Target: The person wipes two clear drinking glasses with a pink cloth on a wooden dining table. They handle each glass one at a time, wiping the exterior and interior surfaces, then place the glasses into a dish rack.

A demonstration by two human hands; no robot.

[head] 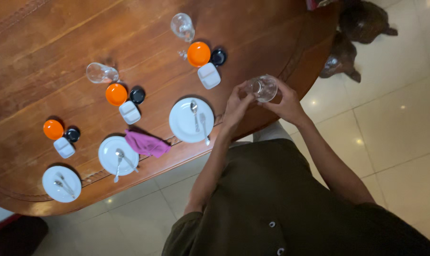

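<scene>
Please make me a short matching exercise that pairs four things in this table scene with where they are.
Things:
1. clear glass
2. purple cloth
3. spoon and fork
4. orange bowl

Places:
A. on the nearest white plate
B. far end of the wooden table
C. between the left hand and right hand
D. beside the middle plate

Pairs: 1-C, 2-D, 3-A, 4-B
</scene>
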